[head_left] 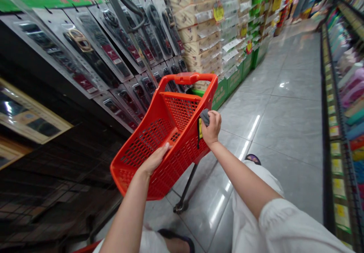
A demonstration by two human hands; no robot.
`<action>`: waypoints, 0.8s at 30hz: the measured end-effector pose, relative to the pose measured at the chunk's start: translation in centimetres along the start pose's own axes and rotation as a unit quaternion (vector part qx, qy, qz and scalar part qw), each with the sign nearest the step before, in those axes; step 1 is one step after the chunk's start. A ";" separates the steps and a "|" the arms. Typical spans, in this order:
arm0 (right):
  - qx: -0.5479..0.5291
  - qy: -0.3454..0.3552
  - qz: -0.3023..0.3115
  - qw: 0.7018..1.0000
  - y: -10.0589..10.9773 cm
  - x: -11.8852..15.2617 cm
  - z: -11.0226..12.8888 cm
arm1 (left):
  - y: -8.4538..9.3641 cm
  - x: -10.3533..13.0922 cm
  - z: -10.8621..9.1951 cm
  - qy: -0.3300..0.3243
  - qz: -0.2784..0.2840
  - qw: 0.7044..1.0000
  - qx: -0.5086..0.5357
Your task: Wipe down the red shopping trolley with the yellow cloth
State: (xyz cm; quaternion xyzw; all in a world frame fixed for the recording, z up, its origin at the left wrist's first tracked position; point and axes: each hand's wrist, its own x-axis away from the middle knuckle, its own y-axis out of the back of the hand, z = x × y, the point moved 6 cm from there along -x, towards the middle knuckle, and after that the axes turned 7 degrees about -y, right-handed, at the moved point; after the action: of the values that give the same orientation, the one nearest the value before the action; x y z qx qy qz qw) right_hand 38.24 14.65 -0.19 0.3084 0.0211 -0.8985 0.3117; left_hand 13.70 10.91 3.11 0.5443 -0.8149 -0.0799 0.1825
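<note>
Holding a cloth [204, 117], the right hand [212, 127] partly hides it.

A gray cloth [204, 117] bunches against the red cart [182, 164].

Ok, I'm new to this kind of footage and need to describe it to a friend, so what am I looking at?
No machine here: these are a person's bare hands, seen from a camera on their head, looking forward and down. The left hand rests on the side of a red cart. The right hand, beside the cart's handle end, holds a grey cloth. The cart stands on a tiled floor, with hanging packs and stacked boxes beyond.
</note>
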 end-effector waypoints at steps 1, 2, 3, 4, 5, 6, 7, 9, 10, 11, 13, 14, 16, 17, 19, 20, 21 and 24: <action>0.014 0.035 0.024 0.999 -0.5 0.8 0.2 | 0.0 0.0 0.0 0.003 0.000 1.000 0.002; 0.026 0.061 0.049 0.997 -1.0 1.6 0.3 | 0.0 0.1 0.0 0.005 -0.002 1.000 0.002; 0.036 0.076 0.071 0.994 -1.5 2.3 0.3 | 0.0 0.1 0.1 0.007 -0.005 1.000 -0.001; 0.042 0.079 0.088 0.992 -1.8 2.7 0.1 | 0.1 0.1 0.2 0.009 -0.008 1.000 -0.005; 0.045 0.073 0.097 0.992 -2.0 2.8 0.0 | 0.1 0.2 0.3 0.011 -0.012 1.000 -0.007; 0.044 0.059 0.095 0.993 -2.1 2.7 -0.2 | 0.2 0.2 0.5 0.015 -0.015 1.000 -0.008; 0.041 0.040 0.083 0.995 -2.1 2.4 -0.3 | 0.2 0.2 0.6 0.019 -0.016 1.000 -0.006; 0.029 0.008 0.048 0.998 -1.8 1.8 -0.3 | 0.3 0.1 0.8 0.024 -0.022 0.999 0.000; 0.023 0.001 0.036 0.999 -1.7 1.8 -0.2 | 0.3 0.0 0.8 0.023 -0.027 0.999 0.001; 0.021 0.001 0.035 0.999 -1.7 2.0 0.0 | 0.4 -0.2 0.8 0.021 -0.030 0.999 -0.001; 0.030 0.025 0.070 0.997 -1.9 3.2 0.5 | 0.5 -0.5 0.7 0.015 -0.031 0.999 -0.006; 0.037 0.051 0.104 0.993 -2.1 4.0 0.8 | 0.4 -0.7 0.7 0.015 -0.026 1.000 -0.006; 0.045 0.128 0.182 0.974 -2.5 5.8 1.4 | 0.3 -0.9 0.8 0.016 -0.011 1.000 0.001; 0.043 0.171 0.214 0.961 -2.7 6.6 1.7 | 0.2 -0.9 0.8 0.016 -0.004 1.000 0.009; 0.040 0.218 0.240 0.945 -2.6 7.2 1.8 | 0.1 -0.9 0.8 0.016 0.003 1.000 0.025; 0.044 0.212 0.232 0.948 -2.5 7.1 1.7 | 0.0 -0.9 0.9 0.017 0.004 0.999 0.033; 0.052 0.193 0.213 0.956 -2.2 6.9 1.6 | 0.0 -0.9 0.9 0.019 0.005 0.999 0.039; 0.057 0.164 0.195 0.965 -1.9 7.2 2.3 | -0.1 -1.0 0.9 0.022 0.007 0.998 0.058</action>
State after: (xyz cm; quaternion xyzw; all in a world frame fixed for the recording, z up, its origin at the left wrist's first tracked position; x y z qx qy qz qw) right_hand 31.47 11.67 -2.71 0.4672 -0.0403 -0.7569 0.4552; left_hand 13.79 11.68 2.03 0.5502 -0.8175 -0.0189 0.1690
